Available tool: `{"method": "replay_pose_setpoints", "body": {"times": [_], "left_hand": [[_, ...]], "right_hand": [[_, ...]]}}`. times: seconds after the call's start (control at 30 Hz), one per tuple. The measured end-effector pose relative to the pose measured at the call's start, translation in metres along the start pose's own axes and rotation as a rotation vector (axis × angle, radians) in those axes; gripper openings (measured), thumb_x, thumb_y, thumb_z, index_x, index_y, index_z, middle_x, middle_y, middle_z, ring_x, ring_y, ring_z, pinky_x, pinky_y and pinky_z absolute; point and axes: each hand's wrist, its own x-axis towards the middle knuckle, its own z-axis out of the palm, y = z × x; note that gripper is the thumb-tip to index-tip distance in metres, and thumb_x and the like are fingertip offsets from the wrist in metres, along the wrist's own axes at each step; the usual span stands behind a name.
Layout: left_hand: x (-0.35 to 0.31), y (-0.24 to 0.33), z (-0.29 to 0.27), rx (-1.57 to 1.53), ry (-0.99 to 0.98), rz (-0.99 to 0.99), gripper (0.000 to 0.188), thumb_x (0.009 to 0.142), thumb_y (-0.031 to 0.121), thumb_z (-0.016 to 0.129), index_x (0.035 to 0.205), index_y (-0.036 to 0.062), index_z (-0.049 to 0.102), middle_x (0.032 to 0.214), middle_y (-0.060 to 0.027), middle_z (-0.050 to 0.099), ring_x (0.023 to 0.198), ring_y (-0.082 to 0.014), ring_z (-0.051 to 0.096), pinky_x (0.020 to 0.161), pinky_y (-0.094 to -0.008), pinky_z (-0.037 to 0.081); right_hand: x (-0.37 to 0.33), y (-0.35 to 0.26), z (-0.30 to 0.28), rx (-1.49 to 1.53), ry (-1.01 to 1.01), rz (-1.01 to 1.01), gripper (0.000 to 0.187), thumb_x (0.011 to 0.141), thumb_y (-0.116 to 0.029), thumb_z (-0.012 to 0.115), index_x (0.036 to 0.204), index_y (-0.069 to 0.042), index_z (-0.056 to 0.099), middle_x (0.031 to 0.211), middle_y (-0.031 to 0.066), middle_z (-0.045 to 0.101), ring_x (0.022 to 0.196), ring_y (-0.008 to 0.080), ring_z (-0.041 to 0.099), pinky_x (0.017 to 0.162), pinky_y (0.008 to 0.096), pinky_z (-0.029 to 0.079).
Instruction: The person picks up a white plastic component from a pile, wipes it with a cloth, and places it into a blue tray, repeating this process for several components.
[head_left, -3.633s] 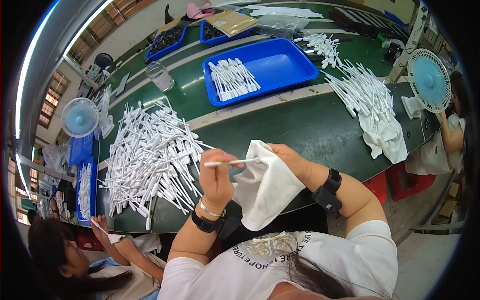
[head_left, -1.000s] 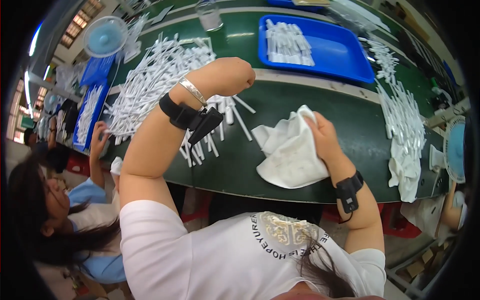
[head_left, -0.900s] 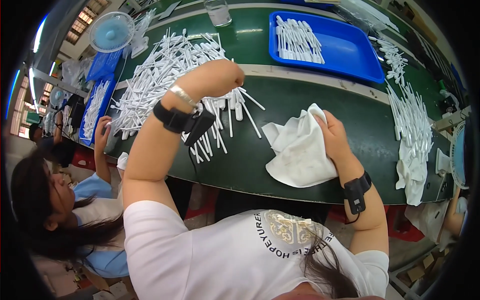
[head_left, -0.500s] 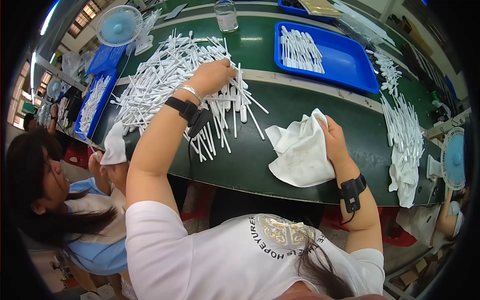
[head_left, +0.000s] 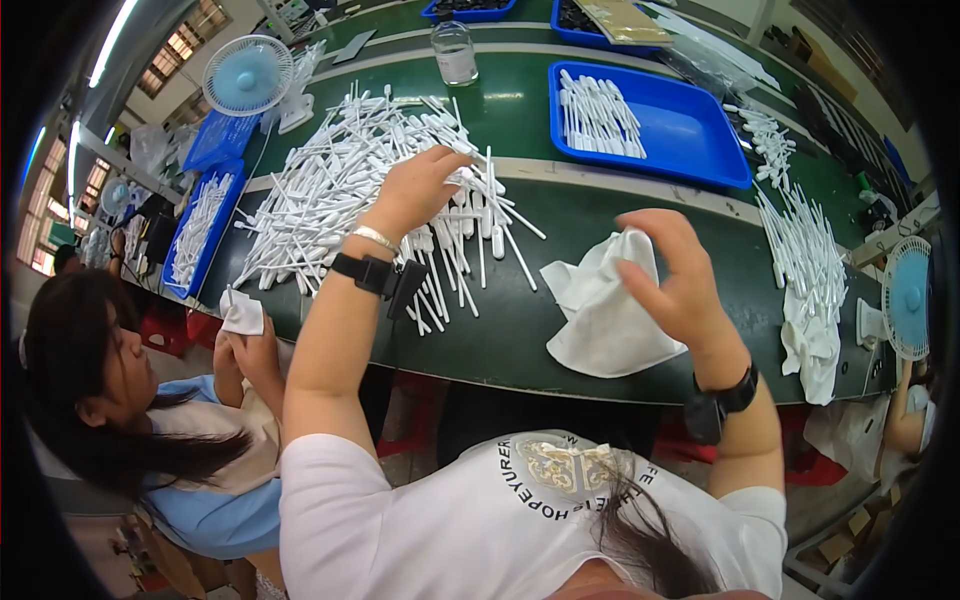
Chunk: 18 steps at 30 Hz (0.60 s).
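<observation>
**Fingers of our left hand down in the stick pile, right hand open over the cloth**

Fingers [head_left: 445, 165] of our left hand [head_left: 415, 190] are spread and curled down onto the near edge of the pile of white plastic sticks [head_left: 340, 190]; tips are touching sticks, but we cannot tell whether one is pinched yet, since the knuckles hide the grip. Pile sits on the green counter [head_left: 560, 225], out front and to our left, fanning away from us. Sticks right under the fingers lie mostly with their long axis running away from us, a few slanting off to the right. Left hand is the near one by far; it is already on the pile.

Our right hand [head_left: 675, 280] hovers just above the white cloth [head_left: 600, 310], fingers loosely spread, holding nothing. Cloth lies crumpled on the counter near our edge, well to the right of the pile.

Around: blue tray [head_left: 690, 125] across the counter with a neat row of sticks in it, a second bunch of sticks [head_left: 805, 255] to the far right over another cloth, a glass jar [head_left: 455, 52], a small fan [head_left: 245, 75]. A co-worker at our left holds a cloth of their own [head_left: 242, 312].
</observation>
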Motion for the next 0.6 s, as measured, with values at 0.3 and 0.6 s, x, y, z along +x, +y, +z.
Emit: {"method": "replay_pose_setpoints", "body": {"times": [0.3,0.6], "left_hand": [[-0.033,0.014,0.024,-0.362,0.358,-0.212,0.012,0.077,0.009,0.061,0.087,0.0022,0.061,0.083,-0.0114,0.060,0.070,-0.0258,0.059,0.063,-0.0320,0.047],[-0.026,0.039,0.003,-0.535,0.338,-0.198,0.010,0.074,0.005,0.063,0.083,0.0007,0.060,0.076,-0.0125,0.060,0.064,-0.0258,0.057,0.060,-0.0315,0.045]], "right_hand": [[0.031,0.047,0.150,-0.666,-0.980,0.081,0.036,0.079,-0.041,0.051,0.080,-0.007,0.063,0.074,0.0138,0.062,0.075,0.0330,0.060,0.064,0.0422,0.045],[0.057,0.062,-0.024,-0.421,-0.440,0.398,0.026,0.088,-0.026,0.050,0.079,-0.003,0.058,0.061,0.0068,0.052,0.057,0.0156,0.047,0.053,0.0303,0.039]]}}
